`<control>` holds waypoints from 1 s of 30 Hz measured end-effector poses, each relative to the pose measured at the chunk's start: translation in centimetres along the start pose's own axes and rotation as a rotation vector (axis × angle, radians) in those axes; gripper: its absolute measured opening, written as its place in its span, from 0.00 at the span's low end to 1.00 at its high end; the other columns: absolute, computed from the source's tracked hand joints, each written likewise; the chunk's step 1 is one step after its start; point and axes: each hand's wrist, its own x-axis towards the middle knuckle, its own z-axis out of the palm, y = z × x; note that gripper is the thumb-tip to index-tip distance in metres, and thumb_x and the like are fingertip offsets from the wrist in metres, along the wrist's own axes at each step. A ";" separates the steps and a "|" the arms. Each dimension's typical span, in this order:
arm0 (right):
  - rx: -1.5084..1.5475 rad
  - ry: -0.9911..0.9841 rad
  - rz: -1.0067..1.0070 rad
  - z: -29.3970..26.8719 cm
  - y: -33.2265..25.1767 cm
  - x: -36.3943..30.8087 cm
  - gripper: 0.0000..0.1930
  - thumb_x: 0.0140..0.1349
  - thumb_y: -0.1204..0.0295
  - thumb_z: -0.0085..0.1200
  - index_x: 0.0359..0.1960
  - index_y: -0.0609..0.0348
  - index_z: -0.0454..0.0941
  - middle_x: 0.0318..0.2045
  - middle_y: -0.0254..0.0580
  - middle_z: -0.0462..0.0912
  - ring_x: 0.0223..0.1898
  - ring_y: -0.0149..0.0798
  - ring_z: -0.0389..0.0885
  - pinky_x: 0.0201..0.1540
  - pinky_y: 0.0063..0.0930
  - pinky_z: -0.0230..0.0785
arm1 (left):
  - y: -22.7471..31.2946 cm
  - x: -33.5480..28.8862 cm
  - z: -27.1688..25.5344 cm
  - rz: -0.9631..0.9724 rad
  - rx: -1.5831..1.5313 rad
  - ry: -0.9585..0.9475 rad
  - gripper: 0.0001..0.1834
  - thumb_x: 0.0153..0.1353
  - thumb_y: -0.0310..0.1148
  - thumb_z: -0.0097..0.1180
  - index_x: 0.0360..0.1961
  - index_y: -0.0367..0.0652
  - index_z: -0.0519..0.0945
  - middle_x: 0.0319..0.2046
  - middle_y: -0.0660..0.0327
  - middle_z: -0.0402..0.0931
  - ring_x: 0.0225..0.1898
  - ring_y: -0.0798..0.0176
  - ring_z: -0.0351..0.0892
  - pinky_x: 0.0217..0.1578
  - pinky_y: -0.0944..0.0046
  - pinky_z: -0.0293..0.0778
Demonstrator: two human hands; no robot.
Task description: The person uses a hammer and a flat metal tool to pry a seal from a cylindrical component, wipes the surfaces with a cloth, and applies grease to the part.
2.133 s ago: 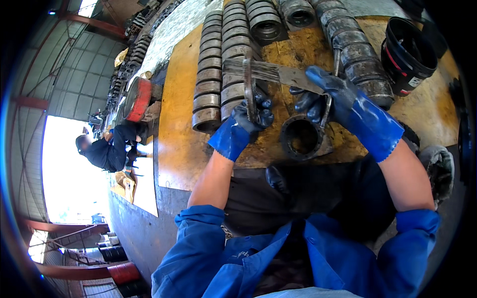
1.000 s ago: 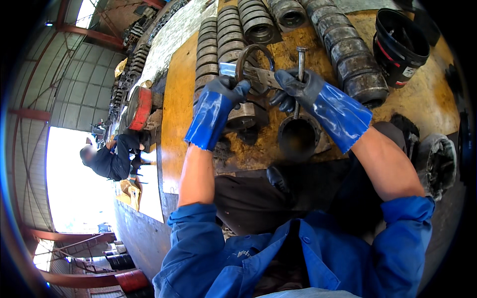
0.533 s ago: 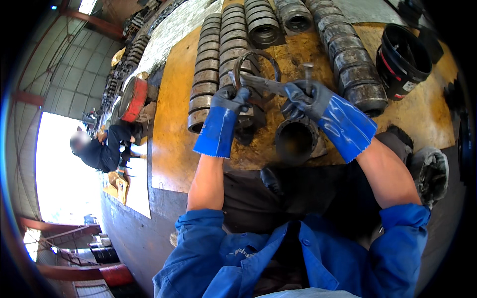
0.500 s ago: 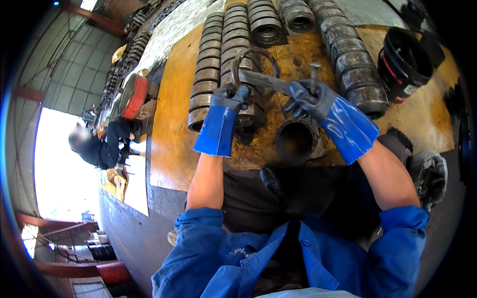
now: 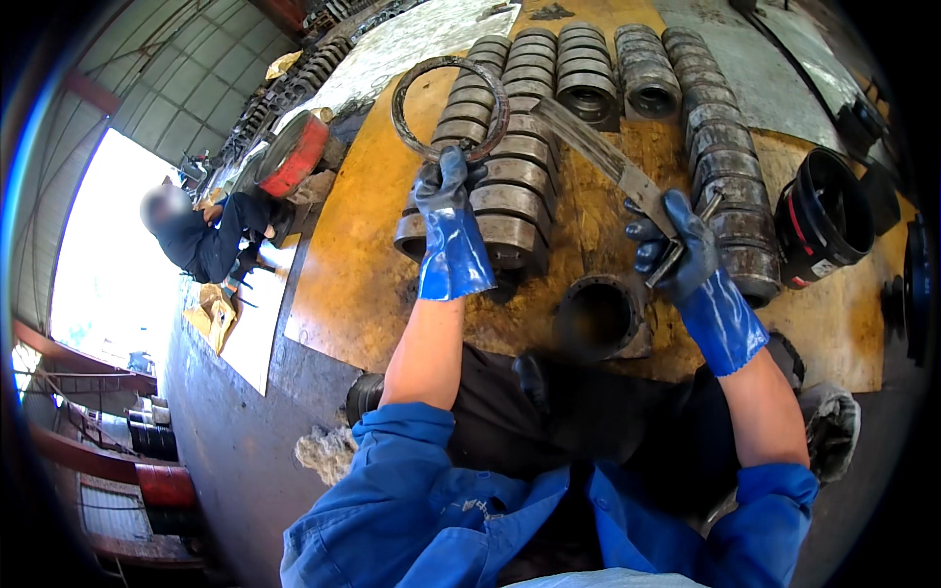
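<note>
In my left hand, gloved in dark grey and blue, the fingers are closed on the lower rim of a dark, grimy metal ring. It stands raised above the left rows of metal rings. My right hand, gloved alike, grips a long flat metal bar that slants up to the left, its far end apart from the ring. A thin metal rod also passes through that hand; its kind is unclear. Below, between my hands, an open hollow metal cylinder sits near my legs.
Several rows of stacked metal rings lie on a stained yellow board. To the right stands a black bucket with a red stripe. At the left, another person sits near a red-sided round part.
My left hand has raised the ring up and left, away from the bar. My right hand has moved right and lower, with the bar tilted more steeply and the rod turned.
</note>
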 end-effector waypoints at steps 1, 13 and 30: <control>0.010 0.008 0.015 0.1 0.1 0.0 0.31 0.64 0.48 0.46 0.52 0.68 0.68 0.28 0.44 0.76 0.19 0.27 0.69 0.21 0.19 0.66 | 0.1 -0.1 0.3 -0.002 -0.023 0.006 0.16 0.60 0.37 0.60 0.39 0.32 0.78 0.31 0.56 0.80 0.27 0.62 0.81 0.31 0.64 0.79; 0.044 0.077 -0.001 -0.3 0.0 -0.2 0.30 0.65 0.49 0.44 0.52 0.69 0.70 0.29 0.43 0.80 0.20 0.28 0.72 0.23 0.23 0.68 | 1.0 -2.7 4.1 -0.018 -0.040 -0.055 0.09 0.59 0.31 0.58 0.30 0.34 0.78 0.27 0.59 0.79 0.24 0.66 0.79 0.27 0.68 0.75; 0.078 -0.033 -0.017 -3.1 -1.5 -0.2 0.29 0.66 0.49 0.43 0.51 0.66 0.70 0.29 0.41 0.81 0.21 0.28 0.75 0.23 0.23 0.67 | 1.8 -3.1 2.0 0.081 0.397 -0.301 0.14 0.58 0.34 0.59 0.36 0.30 0.81 0.26 0.54 0.81 0.26 0.66 0.81 0.26 0.68 0.75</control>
